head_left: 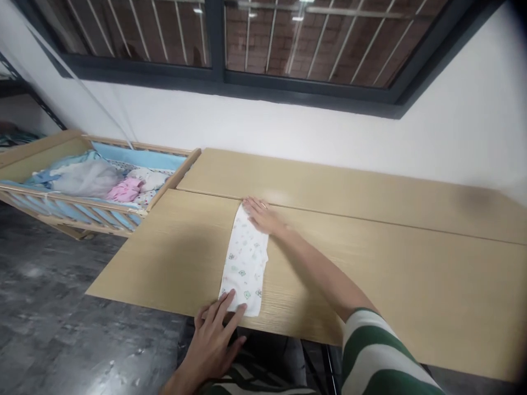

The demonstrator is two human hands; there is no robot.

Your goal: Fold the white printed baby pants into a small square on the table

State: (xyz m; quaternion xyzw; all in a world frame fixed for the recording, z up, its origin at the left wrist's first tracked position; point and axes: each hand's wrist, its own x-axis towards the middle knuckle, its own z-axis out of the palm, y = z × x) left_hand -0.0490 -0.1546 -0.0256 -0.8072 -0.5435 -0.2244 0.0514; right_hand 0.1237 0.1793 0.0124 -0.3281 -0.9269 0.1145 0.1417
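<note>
A white cloth garment (246,258) with small green and grey prints lies flat on the wooden table (173,247), folded into a long narrow strip. My left hand (216,329) rests at its near end, fingers spread, the fingertips touching the fabric by the table's front edge. At the far end, my right hand (261,215) lies flat on the cloth with its fingers stretched out. Neither hand grips the fabric. The far corner of the cloth is partly hidden under my right hand.
To the left stands a wooden crib (181,173) with blue lining, holding a pink cloth (124,190), pale netting (88,176) and other fabrics. A second tabletop panel (329,189) adjoins behind, against the white wall. A dark-framed window (304,96) is above.
</note>
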